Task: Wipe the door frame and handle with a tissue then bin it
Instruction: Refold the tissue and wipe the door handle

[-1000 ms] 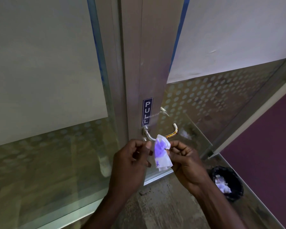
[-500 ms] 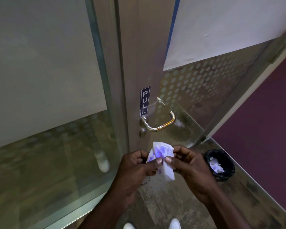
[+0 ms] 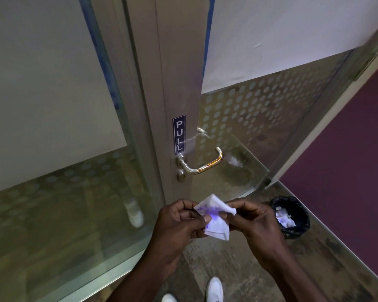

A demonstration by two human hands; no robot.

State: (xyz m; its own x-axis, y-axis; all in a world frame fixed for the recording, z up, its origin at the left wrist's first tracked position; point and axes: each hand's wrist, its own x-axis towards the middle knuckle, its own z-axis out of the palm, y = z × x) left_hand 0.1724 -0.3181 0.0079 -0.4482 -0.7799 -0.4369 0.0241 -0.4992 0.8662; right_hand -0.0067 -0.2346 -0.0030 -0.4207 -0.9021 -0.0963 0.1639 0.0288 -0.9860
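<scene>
1. Both hands pinch the tissue (image 3: 214,216): left hand (image 3: 175,225) and right hand (image 3: 258,227) fingers are clamped on its edges, below the handle (image 3: 202,164).
2. The bin (image 3: 292,216) sits just right of the right hand, so I'd guess that hand does the drop.

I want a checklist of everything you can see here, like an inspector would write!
Surface: worn, stained floor.
Job's things: white tissue with purple marks, held below the metal door handle; door frame bears a PULL sign.
Clutter: black bin with used tissues inside, on the floor at right.
Grippers: left hand and right hand both pinch the tissue.
Cables: nothing seen.
Surroundings: dotted glass panels, white shoes.
</scene>
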